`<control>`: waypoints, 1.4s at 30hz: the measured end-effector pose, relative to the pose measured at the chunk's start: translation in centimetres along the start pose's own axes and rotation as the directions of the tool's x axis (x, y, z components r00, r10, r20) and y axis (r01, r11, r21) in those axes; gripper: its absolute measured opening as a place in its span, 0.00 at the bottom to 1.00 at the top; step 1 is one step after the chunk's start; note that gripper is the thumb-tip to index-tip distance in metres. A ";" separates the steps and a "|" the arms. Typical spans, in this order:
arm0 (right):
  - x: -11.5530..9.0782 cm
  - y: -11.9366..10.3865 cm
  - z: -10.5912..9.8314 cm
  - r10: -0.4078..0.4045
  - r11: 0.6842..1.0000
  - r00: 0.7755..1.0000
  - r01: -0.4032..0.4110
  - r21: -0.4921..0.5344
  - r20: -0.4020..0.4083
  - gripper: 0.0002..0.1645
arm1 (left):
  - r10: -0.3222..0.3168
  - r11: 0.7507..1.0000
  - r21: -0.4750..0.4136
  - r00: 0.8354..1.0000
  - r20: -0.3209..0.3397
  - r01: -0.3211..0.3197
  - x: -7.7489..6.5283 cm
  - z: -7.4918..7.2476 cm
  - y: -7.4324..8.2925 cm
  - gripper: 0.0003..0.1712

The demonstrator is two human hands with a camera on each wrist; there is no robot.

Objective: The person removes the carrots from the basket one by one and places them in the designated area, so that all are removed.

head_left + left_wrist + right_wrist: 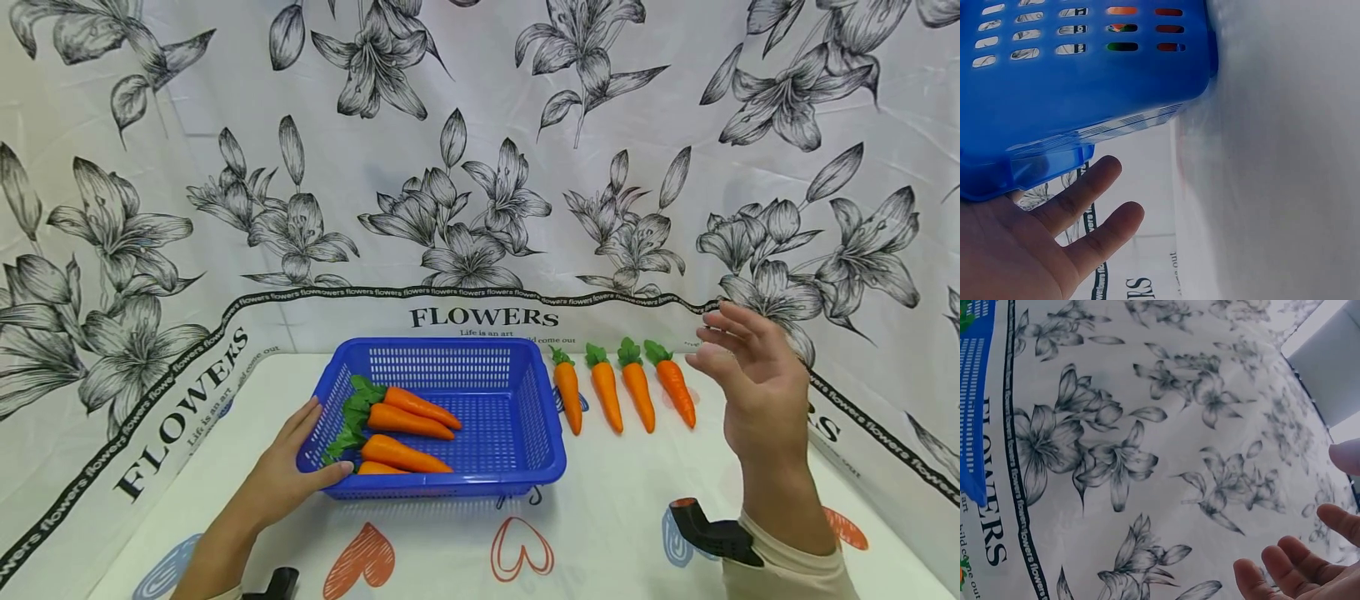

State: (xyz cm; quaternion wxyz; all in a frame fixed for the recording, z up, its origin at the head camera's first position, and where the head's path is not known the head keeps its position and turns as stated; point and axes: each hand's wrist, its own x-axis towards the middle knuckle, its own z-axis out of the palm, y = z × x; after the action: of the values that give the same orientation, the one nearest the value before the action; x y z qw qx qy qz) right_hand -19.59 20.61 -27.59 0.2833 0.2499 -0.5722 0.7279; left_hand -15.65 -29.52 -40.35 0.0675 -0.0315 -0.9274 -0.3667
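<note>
- Steadying the blue basket (491, 433) seemed the work in hand; a light, even press looked the better way, since a hard push at one corner could have skidded or tipped it.
- The basket stood on the table (600, 492), just ahead and to the right of the left hand (285, 467), which touched its near left corner.
- That hand was spread wide, the thumb laid over the rim and the fingers straight along the outside of the left end; the left wrist view showed two of them clear of the plastic.
- Inside, four carrots (411, 421) lay at the left end, leaves toward that hand, so fingertips were best kept outside.
- Four more carrots (639, 396) lay in a row between the basket and the right hand (759, 392).
- The right hand hung raised, fingers loosely bent and apart, holding nothing.
</note>
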 end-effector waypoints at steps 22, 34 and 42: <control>1.0 2.2 8.2 0.004 0.998 0.965 0.012 -0.058 0.264 0.29 | -0.004 1.000 -0.003 1.000 0.006 0.004 -0.1 0.0 -0.3 0.58; 2.2 4.3 12.5 0.021 1.000 0.925 -0.012 -0.027 0.379 0.31 | -0.006 1.000 0.001 1.000 0.004 0.006 -0.1 -0.1 -0.1 0.58; 2.9 6.3 14.7 0.029 0.999 0.894 -0.016 -0.034 0.446 0.32 | -0.019 1.000 0.010 1.000 0.001 0.019 0.0 0.1 0.1 0.59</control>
State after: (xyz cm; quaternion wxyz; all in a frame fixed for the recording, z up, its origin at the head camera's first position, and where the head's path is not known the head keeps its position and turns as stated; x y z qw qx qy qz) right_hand -25.45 5.46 -26.74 0.1396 0.3995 -0.6354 0.6459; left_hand -15.66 -29.42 -40.35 0.0638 -0.0225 -0.9296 -0.3624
